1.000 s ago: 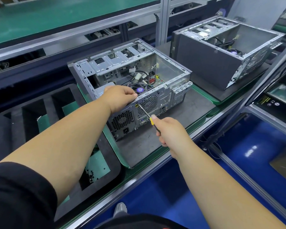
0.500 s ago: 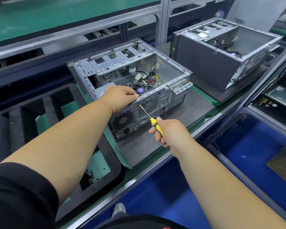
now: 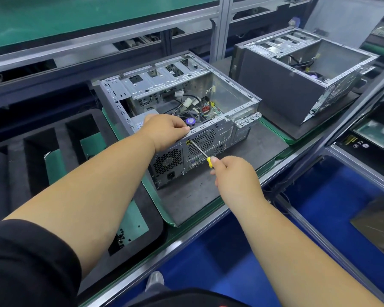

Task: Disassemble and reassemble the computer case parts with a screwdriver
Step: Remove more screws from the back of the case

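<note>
Foam tray (image 3: 20,165) with deep rectangular pockets sits at the far left; its nearest pocket has a green floor with a scatter of small dark bits (image 3: 120,238), probably screws, though they are too small to be sure. Just right of it, on a dark mat (image 3: 208,191), the open computer case (image 3: 228,85) lies with its side panel off, holding drive bays, loose cables, a circuit board and a purple-capped part. The left hand (image 3: 164,131) rests on the case's near top edge, fingers curled over the rim and gripping it. The right hand (image 3: 235,176) is wrapped around the yellow-handled screwdriver (image 3: 201,151), whose tip meets the rear panel beside the round fan grille. Farther right, a second open case (image 3: 297,85) stands on its own mat, cables visible inside.
</note>
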Demonstrator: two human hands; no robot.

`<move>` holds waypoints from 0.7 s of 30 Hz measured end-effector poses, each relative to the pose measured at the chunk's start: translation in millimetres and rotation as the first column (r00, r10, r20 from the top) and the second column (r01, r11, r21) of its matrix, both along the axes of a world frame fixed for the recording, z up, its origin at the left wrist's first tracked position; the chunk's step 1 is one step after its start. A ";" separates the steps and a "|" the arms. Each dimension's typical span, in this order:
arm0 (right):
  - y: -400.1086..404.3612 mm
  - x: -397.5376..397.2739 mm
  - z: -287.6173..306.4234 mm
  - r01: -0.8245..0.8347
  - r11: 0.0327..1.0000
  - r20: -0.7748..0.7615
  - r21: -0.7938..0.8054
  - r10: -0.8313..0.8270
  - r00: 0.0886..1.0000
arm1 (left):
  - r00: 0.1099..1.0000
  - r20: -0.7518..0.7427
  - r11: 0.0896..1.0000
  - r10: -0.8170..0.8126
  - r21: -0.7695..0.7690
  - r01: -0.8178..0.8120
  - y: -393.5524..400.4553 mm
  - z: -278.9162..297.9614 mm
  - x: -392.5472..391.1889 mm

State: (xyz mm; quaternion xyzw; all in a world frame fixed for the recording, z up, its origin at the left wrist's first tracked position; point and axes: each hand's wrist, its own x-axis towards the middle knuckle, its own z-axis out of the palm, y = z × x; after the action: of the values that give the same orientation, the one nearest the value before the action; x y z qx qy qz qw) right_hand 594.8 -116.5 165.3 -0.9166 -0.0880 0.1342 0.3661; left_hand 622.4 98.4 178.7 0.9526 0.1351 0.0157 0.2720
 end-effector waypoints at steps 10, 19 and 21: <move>-3.2 1.3 4.6 0.084 0.987 -0.071 0.138 -0.075 0.995 | 1.000 -0.004 1.000 -0.012 0.028 0.012 -0.3 2.0 -0.2; 6.3 10.4 4.1 0.300 0.913 -0.559 0.278 -0.101 0.823 | 1.000 0.020 1.000 0.017 -0.005 -0.017 0.6 -2.3 2.5; 3.0 10.2 0.5 0.512 0.764 -0.827 0.393 0.050 0.560 | 1.000 0.022 1.000 0.018 -0.003 -0.018 1.1 -3.0 3.2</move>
State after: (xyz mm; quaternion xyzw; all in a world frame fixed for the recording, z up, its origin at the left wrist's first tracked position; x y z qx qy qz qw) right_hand 605.0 -113.5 165.8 -0.5939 0.1775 0.4425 0.6481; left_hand 625.6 99.4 175.6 0.9507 0.1407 0.0285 0.2747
